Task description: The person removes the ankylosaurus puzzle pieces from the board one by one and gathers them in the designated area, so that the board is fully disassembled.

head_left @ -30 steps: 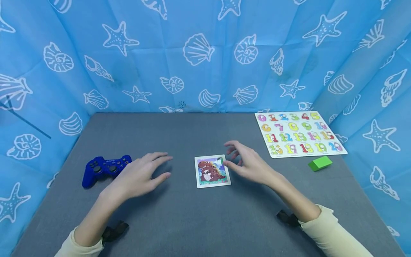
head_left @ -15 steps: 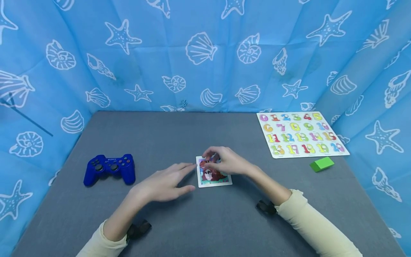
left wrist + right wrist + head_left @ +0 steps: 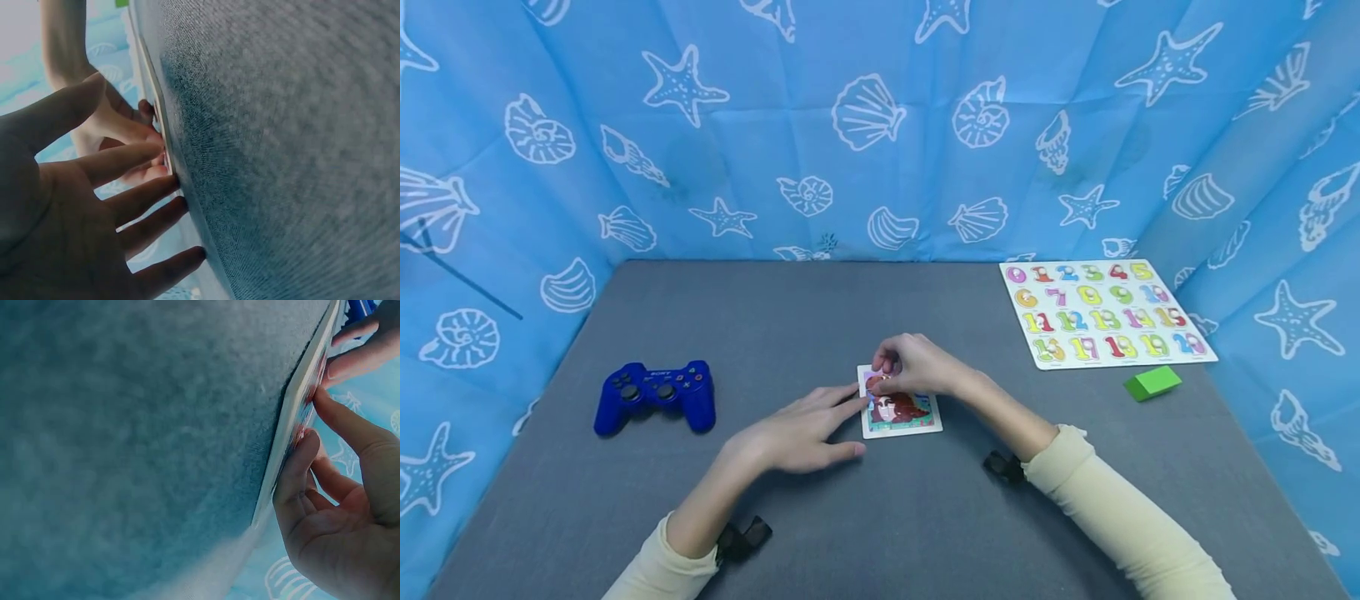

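A small square jigsaw puzzle (image 3: 901, 423) with a dinosaur picture and a pale border lies flat in the middle of the table. My left hand (image 3: 808, 429) is beside its left side, fingers extended, with fingertips at the frame's edge; the left wrist view shows these fingers (image 3: 147, 203) straight and spread. Over the puzzle's upper part, my right hand (image 3: 917, 364) has bent fingers. In the right wrist view its thumb and index fingertips touch the picture face a little apart, the other fingers (image 3: 331, 481) curled in. Whether a piece is pinched between them cannot be made out.
A blue game controller (image 3: 657, 397) lies to the left. At the back right is a white number board (image 3: 1105, 315) with colourful numerals, a green block (image 3: 1153, 383) just in front of it. A blue shell-patterned curtain (image 3: 865, 167) borders the grey table (image 3: 760, 317).
Both hands have come to the puzzle: the left moved right from near the controller to the puzzle's left edge, the right moved left over the picture. The puzzle has stayed in place.
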Tool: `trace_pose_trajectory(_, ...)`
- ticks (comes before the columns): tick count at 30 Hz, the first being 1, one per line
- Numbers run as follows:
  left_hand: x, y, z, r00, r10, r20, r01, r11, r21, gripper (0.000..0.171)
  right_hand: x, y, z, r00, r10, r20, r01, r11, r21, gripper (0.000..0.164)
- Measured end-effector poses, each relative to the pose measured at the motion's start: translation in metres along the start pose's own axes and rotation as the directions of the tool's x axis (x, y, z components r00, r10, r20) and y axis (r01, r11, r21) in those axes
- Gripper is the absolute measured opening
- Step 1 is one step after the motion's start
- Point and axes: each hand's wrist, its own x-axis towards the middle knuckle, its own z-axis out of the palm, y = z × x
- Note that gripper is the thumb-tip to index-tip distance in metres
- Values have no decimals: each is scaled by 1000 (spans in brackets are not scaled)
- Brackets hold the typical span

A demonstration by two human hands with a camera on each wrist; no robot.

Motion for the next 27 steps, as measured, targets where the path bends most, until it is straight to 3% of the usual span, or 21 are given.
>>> trace_pose_trajectory(7,0,1,-1,1000,-21,5,21,999,27,72,-3,-9,1,1000,18,-20,-19,997,-72,23)
trace_pose_trajectory(13,0,3,-1,1000,-28,9,28,999,37,70,-3,-8,0,1000,-2,-19,1,998,-67,23)
trace_pose_trajectory(27,0,7,2,997,-72,-2,72,997,28,67,6,2,-5,996,13,88,-12,1000,-7,26)
